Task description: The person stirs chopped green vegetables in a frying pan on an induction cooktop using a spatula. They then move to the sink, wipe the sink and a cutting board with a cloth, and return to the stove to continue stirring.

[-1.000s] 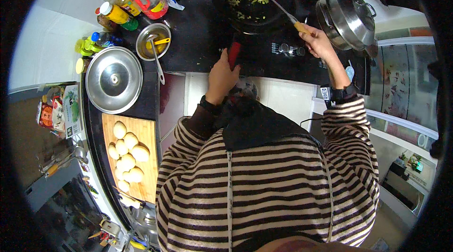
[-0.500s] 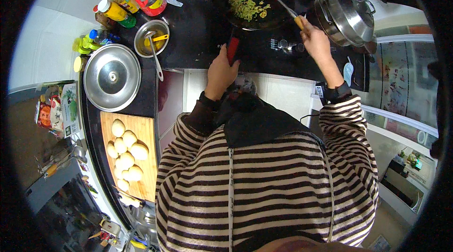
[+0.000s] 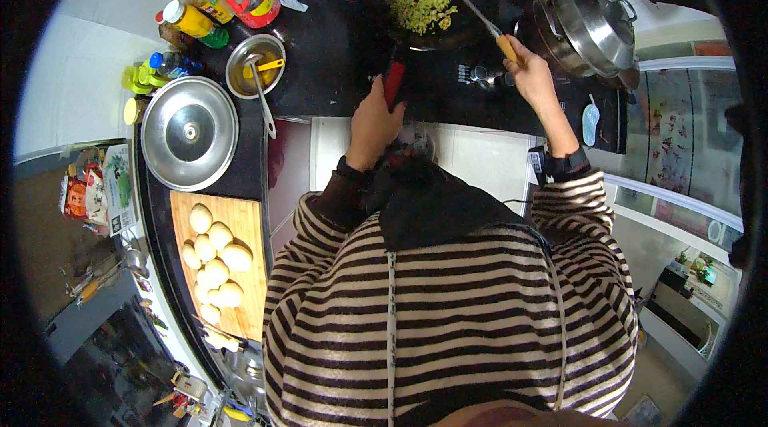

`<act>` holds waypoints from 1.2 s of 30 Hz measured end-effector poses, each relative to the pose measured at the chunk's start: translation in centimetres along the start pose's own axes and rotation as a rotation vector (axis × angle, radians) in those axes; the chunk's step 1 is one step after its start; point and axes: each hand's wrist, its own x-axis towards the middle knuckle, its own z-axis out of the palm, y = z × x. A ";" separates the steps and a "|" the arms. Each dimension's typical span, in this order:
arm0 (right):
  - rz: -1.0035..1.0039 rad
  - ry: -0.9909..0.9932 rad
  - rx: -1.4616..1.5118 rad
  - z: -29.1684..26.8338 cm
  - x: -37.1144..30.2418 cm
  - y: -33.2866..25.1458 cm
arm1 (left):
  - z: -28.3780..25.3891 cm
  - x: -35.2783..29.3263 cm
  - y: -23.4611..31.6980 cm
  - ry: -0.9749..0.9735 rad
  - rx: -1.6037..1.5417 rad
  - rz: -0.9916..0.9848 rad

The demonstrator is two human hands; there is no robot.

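Note:
A dark wok (image 3: 472, 7) stands on the stove at the far side of the counter, with a heap of chopped green and yellow food (image 3: 420, 3) in its left half. My left hand (image 3: 374, 123) is closed round the wok's red handle (image 3: 394, 83), which points toward me. My right hand (image 3: 528, 71) grips the wooden end of a metal spatula (image 3: 484, 19) from the right. Its shaft slants up and left into the wok, and its blade lies in the food, partly covered.
A lidded steel pot (image 3: 588, 27) stands right of the wok. To the left are bottles (image 3: 256, 3), a steel bowl (image 3: 240, 79) with utensils, and a large round steel lid (image 3: 190, 133). Pale round dough-like pieces (image 3: 216, 271) lie on a wooden board (image 3: 244, 219) nearer me.
My right hand and the spatula have shifted slightly, and the blade sits further into the food. The heap has moved a little. My left hand stays on the handle.

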 end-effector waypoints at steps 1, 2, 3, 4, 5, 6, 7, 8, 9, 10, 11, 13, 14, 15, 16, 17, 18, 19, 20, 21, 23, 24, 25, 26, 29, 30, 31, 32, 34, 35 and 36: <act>0.004 0.007 0.023 0.0 -0.3 0.1 | 0.0 0.0 0.0 0.007 -0.012 0.009; -0.042 0.047 0.003 0.1 -0.4 0.2 | 0.0 0.0 0.0 0.014 -0.024 0.019; -0.015 0.060 -0.031 0.2 -0.3 0.1 | -0.1 -0.1 0.1 0.018 -0.034 0.029; -0.040 0.079 -0.046 0.5 -0.4 0.1 | -0.1 -0.1 0.1 0.010 -0.028 0.022; -0.039 0.103 -0.076 0.8 0.3 -0.1 | -0.2 0.0 0.1 0.002 -0.021 0.018; -0.063 0.141 -0.081 1.4 0.9 -0.5 | -0.2 0.0 0.1 -0.005 -0.007 0.010; -0.092 0.176 -0.123 2.0 1.4 -0.8 | -0.2 0.0 0.2 -0.009 -0.009 0.018; -0.086 0.191 -0.171 2.9 1.8 -1.2 | -0.2 0.0 0.3 -0.008 -0.004 0.020; -0.135 0.198 -0.185 3.6 1.8 -1.5 | -0.3 0.0 0.3 -0.005 0.005 0.015; -0.130 0.180 -0.212 4.3 1.4 -1.8 | -0.3 -0.1 0.3 -0.011 -0.007 0.013; -0.144 0.178 -0.229 4.7 0.8 -2.0 | -0.3 -0.1 0.3 -0.013 -0.014 0.006; -0.147 0.154 -0.251 4.8 -1.3 -1.8 | -0.2 -0.2 0.2 -0.008 -0.022 0.010; -0.106 0.137 -0.235 4.7 -2.2 -1.7 | -0.2 -0.3 0.1 -0.002 -0.023 0.019; -0.095 0.141 -0.215 4.6 -2.8 -1.7 | -0.1 -0.2 0.0 0.013 -0.024 0.028; -0.081 0.146 -0.194 4.5 -3.1 -1.7 | 0.0 -0.1 -0.1 0.019 -0.031 0.054; -0.145 0.224 -0.158 4.6 -2.9 -1.9 | 0.1 0.0 -0.1 0.026 -0.036 0.080; -0.115 0.254 -0.175 4.8 -2.4 -2.1 | 0.2 0.0 -0.2 0.035 -0.041 0.105; -0.092 0.265 -0.185 5.2 -1.5 -2.5 | 0.2 0.1 -0.3 0.018 -0.025 0.093; -0.071 0.271 -0.192 5.6 -0.3 -2.9 | 0.2 0.2 -0.4 0.003 -0.008 0.077; -0.080 0.307 -0.201 6.3 0.6 -3.4 | 0.1 0.2 -0.5 0.011 0.011 0.072; -0.084 0.289 -0.207 7.5 1.2 -4.2 | 0.2 0.2 -0.7 0.018 0.001 0.104; -0.070 0.254 -0.214 7.8 1.2 -4.3 | 0.3 0.3 -0.8 0.021 -0.004 0.106; -0.083 0.212 -0.203 8.0 0.8 -4.4 | 0.3 0.3 -0.9 0.035 0.008 0.116; -0.109 0.206 -0.221 7.8 0.3 -4.2 | 0.4 0.3 -1.1 0.018 0.005 0.114; -0.165 0.146 -0.176 6.6 -1.4 -3.5 | 0.6 0.6 -1.6 0.003 0.001 0.110; -0.174 0.176 -0.135 6.4 -1.2 -3.6 | 0.7 0.5 -1.7 0.013 0.006 0.114; -0.158 0.207 -0.110 6.2 -0.8 -3.6 | 0.8 0.5 -1.8 0.022 0.012 0.117; -0.172 0.242 -0.072 6.2 -0.1 -3.7 | 0.8 0.5 -1.9 0.026 0.003 0.137; -0.166 0.322 -0.008 7.0 1.9 -4.3 | 0.7 0.5 -1.9 0.042 -0.012 0.178; -0.165 0.318 0.029 7.5 2.8 -4.4 | 0.7 0.5 -1.8 0.032 -0.008 0.162; -0.167 0.317 0.067 7.9 3.3 -4.3 | 0.6 0.5 -1.7 0.021 -0.005 0.147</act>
